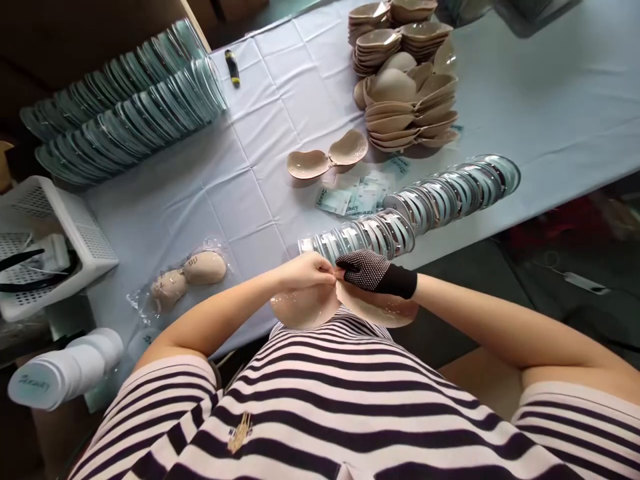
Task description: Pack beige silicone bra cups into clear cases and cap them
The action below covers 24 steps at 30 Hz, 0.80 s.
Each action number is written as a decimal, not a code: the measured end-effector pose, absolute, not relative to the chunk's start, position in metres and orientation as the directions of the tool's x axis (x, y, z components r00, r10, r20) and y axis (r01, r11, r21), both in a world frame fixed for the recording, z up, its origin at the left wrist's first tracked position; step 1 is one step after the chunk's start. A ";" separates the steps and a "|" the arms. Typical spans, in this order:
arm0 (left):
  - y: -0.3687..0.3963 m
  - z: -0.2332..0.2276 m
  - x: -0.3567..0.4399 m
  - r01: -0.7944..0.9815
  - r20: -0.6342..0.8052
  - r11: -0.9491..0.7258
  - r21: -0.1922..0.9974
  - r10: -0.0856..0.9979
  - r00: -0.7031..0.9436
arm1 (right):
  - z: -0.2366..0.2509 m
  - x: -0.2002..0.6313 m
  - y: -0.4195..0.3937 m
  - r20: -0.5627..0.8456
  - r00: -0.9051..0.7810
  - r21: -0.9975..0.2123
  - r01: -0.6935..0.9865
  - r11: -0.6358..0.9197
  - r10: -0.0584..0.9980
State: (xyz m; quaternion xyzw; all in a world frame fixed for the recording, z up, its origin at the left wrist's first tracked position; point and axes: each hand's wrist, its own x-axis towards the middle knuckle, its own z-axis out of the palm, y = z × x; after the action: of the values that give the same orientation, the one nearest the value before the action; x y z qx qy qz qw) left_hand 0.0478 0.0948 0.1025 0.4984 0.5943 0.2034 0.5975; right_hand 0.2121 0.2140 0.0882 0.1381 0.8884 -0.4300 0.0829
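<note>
A beige adhesive bra [306, 308] hangs at the table's front edge, close to my striped shirt, its two cups spread left and right. Bare, my left hand [313, 270] pinches it at the middle, where the cups meet. My right hand [367, 272], in a black glove with white dots, pinches the same middle part from the other side. My fingertips meet there and cover the joint between the cups. Just beyond my hands lies a row of clear, round plastic packs [360, 235]. Another beige bra [327, 159] lies open on the white tablecloth farther back.
Stacked beige bras [400, 113] stand at the back. Small printed packets [353, 198] lie before them. Rows of clear plastic shells [135, 113], a yellow-black cutter [233, 69], a white basket [93, 233], a bagged bra [205, 267] and white round pieces [65, 373] are leftward.
</note>
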 end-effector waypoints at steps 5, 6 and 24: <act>0.074 0.085 0.069 0.261 -0.516 0.472 0.842 0.845 0.140 | 0.076 0.223 0.185 -0.118 -0.910 -0.764 0.339 0.548 0.398; 0.073 0.084 0.069 0.212 -0.525 0.493 0.844 0.839 0.140 | 0.074 0.226 0.187 -0.094 -0.897 -0.764 0.344 0.546 0.432; 0.074 0.100 0.073 0.053 -0.300 0.336 0.940 0.747 0.593 | 0.077 0.263 0.187 -0.250 -0.966 -0.967 0.244 0.077 -0.072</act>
State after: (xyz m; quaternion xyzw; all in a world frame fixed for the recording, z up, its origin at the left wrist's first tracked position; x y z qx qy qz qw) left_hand 0.0731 0.0740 0.1003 0.5240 0.3817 0.2400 0.7226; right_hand 0.2630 0.1866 0.0769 0.0594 0.7245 -0.6768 0.1167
